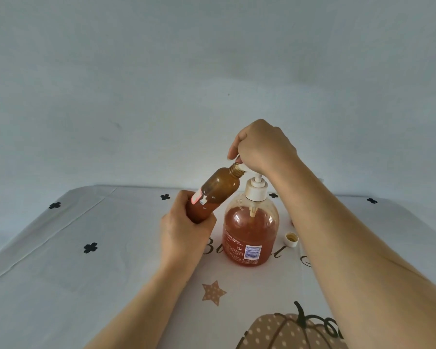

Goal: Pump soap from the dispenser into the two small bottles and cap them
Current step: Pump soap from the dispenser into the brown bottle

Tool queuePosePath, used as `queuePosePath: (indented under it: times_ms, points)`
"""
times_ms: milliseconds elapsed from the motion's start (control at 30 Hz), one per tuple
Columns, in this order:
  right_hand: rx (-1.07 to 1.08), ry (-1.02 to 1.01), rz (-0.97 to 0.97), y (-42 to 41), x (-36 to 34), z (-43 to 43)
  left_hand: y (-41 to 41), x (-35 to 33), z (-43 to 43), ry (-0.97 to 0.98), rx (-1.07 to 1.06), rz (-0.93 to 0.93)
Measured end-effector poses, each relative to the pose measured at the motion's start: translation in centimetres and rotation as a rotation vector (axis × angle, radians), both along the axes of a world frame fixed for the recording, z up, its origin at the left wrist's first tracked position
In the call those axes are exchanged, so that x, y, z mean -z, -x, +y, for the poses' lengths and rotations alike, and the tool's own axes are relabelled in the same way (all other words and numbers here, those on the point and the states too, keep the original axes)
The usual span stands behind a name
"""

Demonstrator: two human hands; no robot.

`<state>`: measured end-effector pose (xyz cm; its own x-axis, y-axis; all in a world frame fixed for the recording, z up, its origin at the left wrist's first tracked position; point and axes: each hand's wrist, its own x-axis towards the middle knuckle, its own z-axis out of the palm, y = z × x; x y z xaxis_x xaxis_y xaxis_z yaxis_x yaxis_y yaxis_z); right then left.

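Observation:
A clear soap dispenser [251,233] with amber soap and a white pump stands in the middle of the table. My left hand [184,230] grips the base of a small brown bottle [217,191], tilted so its open neck meets the pump's white spout. My right hand [259,147] is closed over the pump head, fingers curled on top of it. A white cap [291,240] lies open side up on the cloth, right of the dispenser. A second small bottle does not show; my right forearm hides the area behind it.
The table carries a white cloth [86,273] printed with black flowers, a tan star, brown lettering and a dotted pumpkin at the near edge. A plain pale wall rises behind the table's far edge.

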<state>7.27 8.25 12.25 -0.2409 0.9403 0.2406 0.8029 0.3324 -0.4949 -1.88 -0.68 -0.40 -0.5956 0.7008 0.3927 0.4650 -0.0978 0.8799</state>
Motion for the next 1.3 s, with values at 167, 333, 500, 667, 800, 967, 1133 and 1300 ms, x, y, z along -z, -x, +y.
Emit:
queuePosePath:
  times_ms: [167,333,500,667,800,967,1133,1300]
  points:
    - [-0.002,0.036,0.039,-0.1,0.1,0.2,-0.1,0.0,0.1,-0.004,-0.001,0.009]
    - [-0.019,0.089,0.047,0.3,0.2,0.7,0.0,0.0,0.1,-0.003,-0.009,0.014]
    - [-0.011,0.150,0.033,0.5,1.2,1.2,0.3,0.5,0.3,0.035,-0.043,0.014]
    - [0.005,0.149,0.027,0.4,1.8,1.3,0.4,0.8,0.4,0.061,-0.064,0.018]
    - [0.003,0.139,0.021,0.4,1.4,1.0,0.4,0.6,0.5,0.058,-0.049,0.016]
    - [0.001,0.034,0.031,0.1,0.1,0.4,0.1,0.5,0.5,0.043,-0.027,0.052]
    - [0.025,-0.021,0.024,-0.2,-0.2,-0.2,0.2,0.5,0.5,0.034,-0.020,0.037]
    - [0.020,0.001,0.023,-0.2,-0.2,-0.2,0.4,0.9,0.7,0.034,-0.021,0.030]
